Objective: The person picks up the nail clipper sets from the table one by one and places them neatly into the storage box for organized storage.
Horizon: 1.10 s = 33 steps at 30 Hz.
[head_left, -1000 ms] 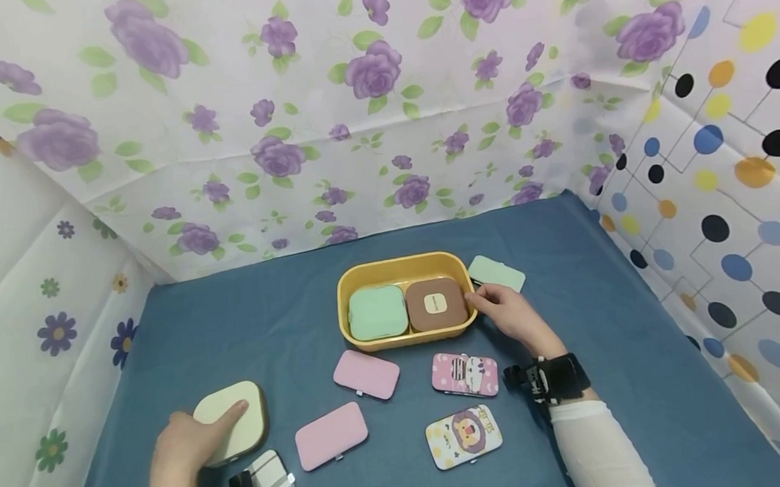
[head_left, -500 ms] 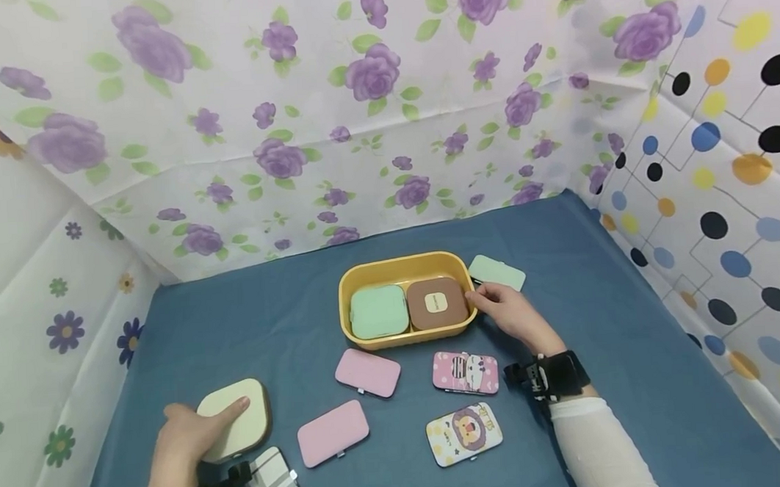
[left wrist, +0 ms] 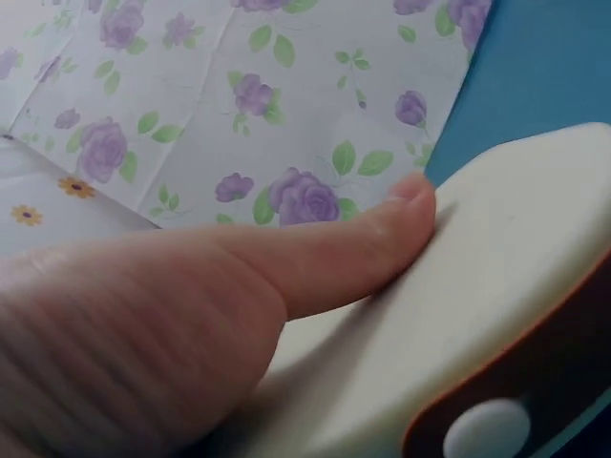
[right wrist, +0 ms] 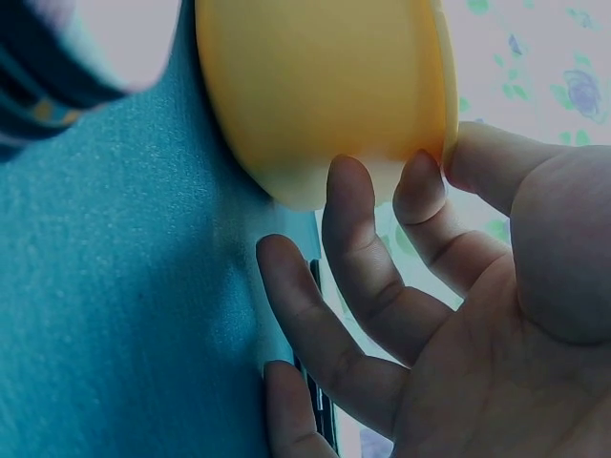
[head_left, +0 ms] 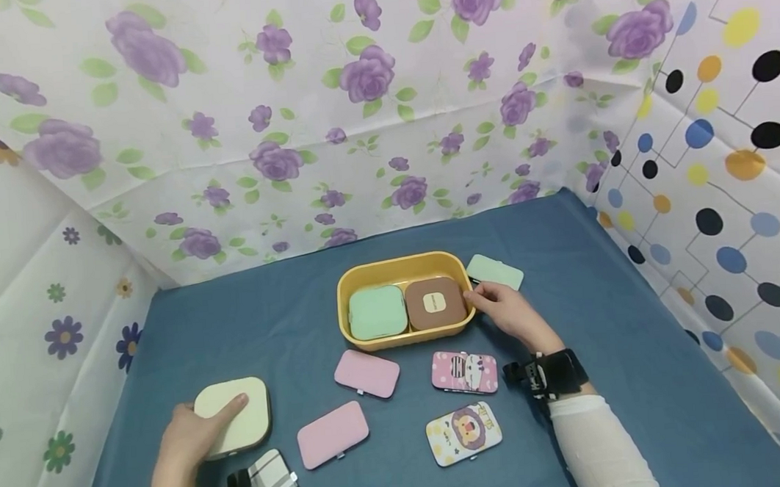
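At the front left, my left hand (head_left: pixel 183 440) holds a cream rounded-square case (head_left: pixel 255 416) with a dark side band. In the left wrist view, the thumb (left wrist: pixel 353 253) lies over its pale lid (left wrist: pixel 535 210), and a white stud shows on the band; the other fingers are hidden. My right hand (head_left: pixel 511 312) pinches the right end of a yellow plastic basket (head_left: pixel 397 261), thumb at the rim and fingertips on the outer wall (right wrist: pixel 325 86). Inside sit a mint-green case (head_left: pixel 378 312) and a brown case (head_left: pixel 427 319) with a cream label, side by side.
Before the basket lie two pink flat cases (head_left: pixel 367 373), a pink cartoon case (head_left: pixel 450 373) and a lion case (head_left: pixel 443 443). A plaid case (head_left: pixel 273 485) is beside my left wrist, a light-green case (head_left: pixel 495 269) behind my right hand. Patterned cloth walls (head_left: pixel 295 197) border the blue cloth.
The cream case has turned slightly in my left hand. My right hand stays at the basket's rim, and the other cases lie where they were.
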Each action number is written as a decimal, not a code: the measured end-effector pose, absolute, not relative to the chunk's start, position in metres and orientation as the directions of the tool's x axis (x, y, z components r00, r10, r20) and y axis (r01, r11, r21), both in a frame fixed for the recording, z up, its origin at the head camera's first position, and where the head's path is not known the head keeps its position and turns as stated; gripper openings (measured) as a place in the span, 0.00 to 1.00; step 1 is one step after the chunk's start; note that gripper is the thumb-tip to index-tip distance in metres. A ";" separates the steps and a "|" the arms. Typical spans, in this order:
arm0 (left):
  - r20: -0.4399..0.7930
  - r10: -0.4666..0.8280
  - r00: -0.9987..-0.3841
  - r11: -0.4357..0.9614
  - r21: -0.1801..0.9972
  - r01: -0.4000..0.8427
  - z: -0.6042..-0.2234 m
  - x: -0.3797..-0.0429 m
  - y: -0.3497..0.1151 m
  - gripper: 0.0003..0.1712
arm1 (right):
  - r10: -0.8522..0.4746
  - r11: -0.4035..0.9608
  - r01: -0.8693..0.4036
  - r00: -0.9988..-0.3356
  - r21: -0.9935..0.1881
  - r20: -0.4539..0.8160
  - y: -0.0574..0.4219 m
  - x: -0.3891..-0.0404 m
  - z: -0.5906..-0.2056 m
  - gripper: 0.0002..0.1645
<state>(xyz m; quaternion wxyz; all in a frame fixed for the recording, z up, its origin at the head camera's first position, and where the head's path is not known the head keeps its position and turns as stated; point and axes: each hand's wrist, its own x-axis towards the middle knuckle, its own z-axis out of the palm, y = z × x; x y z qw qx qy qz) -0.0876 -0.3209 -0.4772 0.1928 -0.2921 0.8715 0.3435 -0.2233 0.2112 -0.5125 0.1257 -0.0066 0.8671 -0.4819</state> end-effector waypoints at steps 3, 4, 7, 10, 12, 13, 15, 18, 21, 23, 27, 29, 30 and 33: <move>-0.546 -0.356 -0.758 0.527 0.553 -0.645 -0.477 -0.087 -0.321 0.80 | -0.120 0.533 0.129 -0.967 -0.836 -0.225 0.211 -0.223 -0.513 0.32; -0.543 -0.345 -0.766 0.522 0.567 -0.637 -0.477 -0.088 -0.322 0.79 | -0.120 0.536 0.131 -0.966 -0.834 -0.229 0.211 -0.223 -0.514 0.32; -0.527 -0.327 -0.784 0.510 0.600 -0.616 -0.476 -0.087 -0.323 0.76 | -0.114 0.536 0.141 -0.965 -0.832 -0.237 0.212 -0.222 -0.514 0.32; -0.500 -0.334 -0.799 0.509 0.617 -0.600 -0.477 -0.087 -0.323 0.74 | -0.121 0.535 0.131 -0.966 -0.834 -0.229 0.212 -0.222 -0.514 0.32; -0.478 -0.339 -0.810 0.509 0.632 -0.585 -0.477 -0.087 -0.323 0.73 | -0.123 0.533 0.126 -0.967 -0.837 -0.224 0.212 -0.222 -0.514 0.33; -0.466 -0.341 -0.817 0.509 0.639 -0.577 -0.477 -0.087 -0.323 0.72 | -0.124 0.533 0.124 -0.967 -0.837 -0.222 0.212 -0.222 -0.514 0.33; -0.445 -0.351 -0.824 0.503 0.653 -0.567 -0.478 -0.087 -0.322 0.70 | -0.128 0.534 0.121 -0.967 -0.837 -0.221 0.212 -0.221 -0.514 0.33; -0.412 -0.371 -0.832 0.488 0.675 -0.553 -0.480 -0.088 -0.319 0.68 | -0.123 0.535 0.128 -0.966 -0.835 -0.227 0.213 -0.221 -0.513 0.34; -0.374 -0.401 -0.836 0.480 0.691 -0.540 -0.480 -0.088 -0.315 0.66 | -0.119 0.533 0.141 -0.964 -0.834 -0.239 0.212 -0.221 -0.512 0.34; -0.346 -0.420 -0.839 0.480 0.699 -0.529 -0.479 -0.089 -0.312 0.64 | -0.120 0.533 0.148 -0.961 -0.833 -0.247 0.212 -0.221 -0.511 0.35; -0.307 -0.451 -0.838 0.456 0.728 -0.512 -0.477 -0.091 -0.305 0.59 | -0.122 0.531 0.152 -0.960 -0.834 -0.252 0.211 -0.221 -0.510 0.35; -0.299 -0.461 -0.836 0.429 0.749 -0.505 -0.475 -0.092 -0.301 0.58 | -0.122 0.531 0.149 -0.961 -0.834 -0.249 0.211 -0.221 -0.510 0.35; -0.296 -0.461 -0.836 0.413 0.763 -0.498 -0.474 -0.094 -0.299 0.57 | -0.122 0.531 0.148 -0.961 -0.835 -0.247 0.210 -0.221 -0.510 0.35; -0.287 -0.453 -0.844 0.368 0.802 -0.470 -0.471 -0.098 -0.293 0.55 | -0.121 0.529 0.146 -0.962 -0.836 -0.245 0.210 -0.221 -0.509 0.35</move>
